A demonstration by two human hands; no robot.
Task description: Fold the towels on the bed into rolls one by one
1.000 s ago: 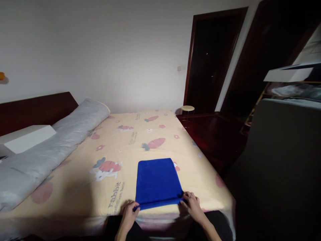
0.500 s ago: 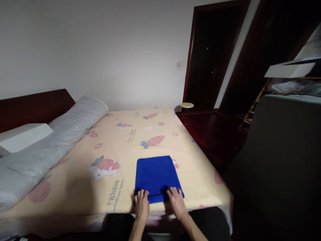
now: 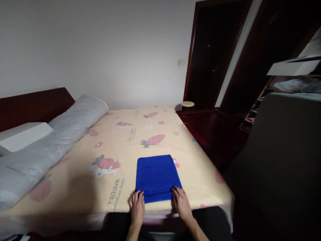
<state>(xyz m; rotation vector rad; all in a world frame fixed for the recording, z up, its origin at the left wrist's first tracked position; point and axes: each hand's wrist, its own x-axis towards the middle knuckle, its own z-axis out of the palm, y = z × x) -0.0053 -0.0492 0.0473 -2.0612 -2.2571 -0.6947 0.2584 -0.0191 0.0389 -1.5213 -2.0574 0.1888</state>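
One soft blue rectangular cloth (image 3: 157, 173), near edge folded over, lying flat on the pale yellow carrot-print bedsheet (image 3: 200, 182), close to its front edge. Left bare hand (image 3: 137, 205): laid on near left corner. Right bare hand (image 3: 181, 202): laid on near right corner. Whether either pinches fabric: cannot tell.

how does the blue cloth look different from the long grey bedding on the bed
Colour: the blue cloth is deep blue, while the grey bedding is pale grey.
Size: the blue cloth is small; the grey bedding is far longer.
Shape: the blue cloth lies flat with a strip along its near edge, whereas the grey bedding is a thick bundle.
Shared: both lie on the patterned sheet.
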